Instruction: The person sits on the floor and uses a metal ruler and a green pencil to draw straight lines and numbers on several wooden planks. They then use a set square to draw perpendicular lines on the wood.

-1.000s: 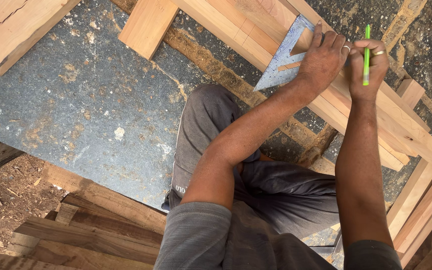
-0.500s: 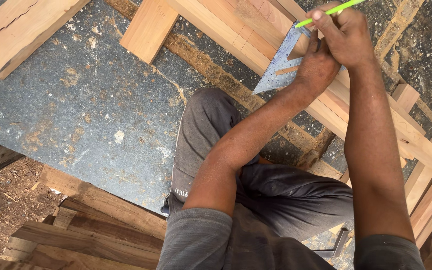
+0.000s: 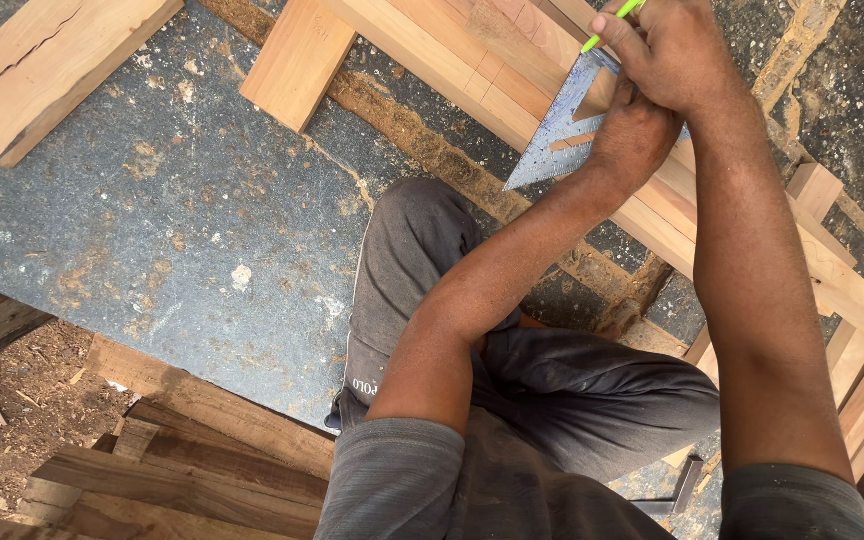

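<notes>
Pencil (image 3: 612, 20), bright green, sits pinched in the fingers of your right hand (image 3: 677, 60), its tip pointing down and away from your palm toward the metal triangle square (image 3: 557, 125); only a short stretch of it shows past your fingertips, near the top edge of the view. Your right hand is closed around the pencil, right above your left hand and touching or nearly touching it.

Just beneath, your left hand (image 3: 632, 135) presses flat on the square, fingers together and bent over its far side, holding it down on the long pale wooden plank (image 3: 452, 60) that runs slantwise under both hands. The square's sharp corner sticks out from under your left wrist, pointing toward your knee. Whether the pencil tip touches the wood, you cannot tell.

Off to the left of your left hand, a short wooden block (image 3: 297, 60) juts from the plank over the grey floor (image 3: 152, 220). Farther left lies a thick rough beam (image 3: 52, 70). Beyond your right forearm, more planks (image 3: 862, 340) lie side by side. Below your arms, your knee in dark grey trousers (image 3: 422, 240) is bent up, and past your left elbow a pile of dark scrap boards (image 3: 182, 470) rests on dirt.
</notes>
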